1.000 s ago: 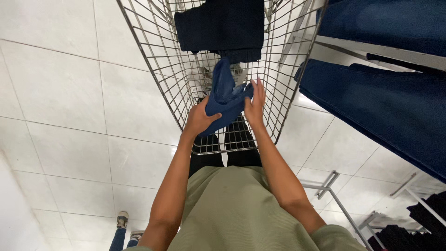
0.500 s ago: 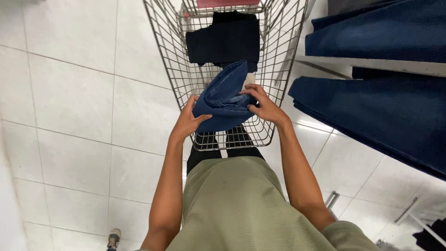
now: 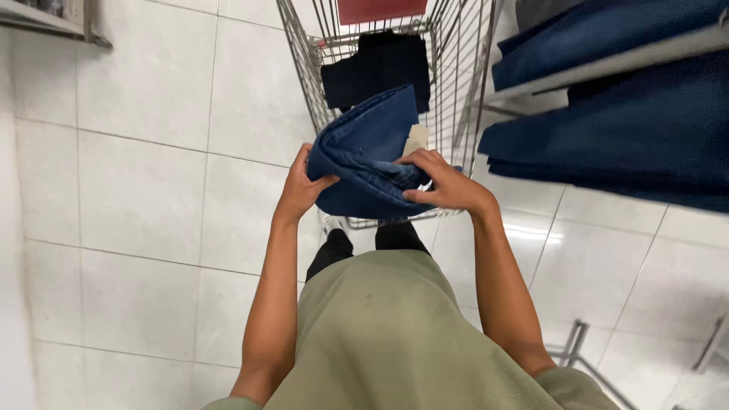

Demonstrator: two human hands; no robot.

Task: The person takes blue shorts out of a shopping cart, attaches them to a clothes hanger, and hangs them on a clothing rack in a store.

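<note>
You held the folded blue jeans [image 3: 364, 156] between both hands: your left hand [image 3: 300, 190] gripped the left edge, thumb on top and fingers curled underneath, while your right hand [image 3: 444, 184] pressed its fingers over the waistband end. Just beyond your fingertips stood the wire trolley [image 3: 463, 91], a black folded garment [image 3: 372, 68] lying inside; right of your right-hand fingers, stacked denim [image 3: 623, 129] sat on shelves.

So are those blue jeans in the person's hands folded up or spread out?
Folded. The jeans form a compact, layered bundle, gripped by the left hand and the right hand above the cart.
</note>
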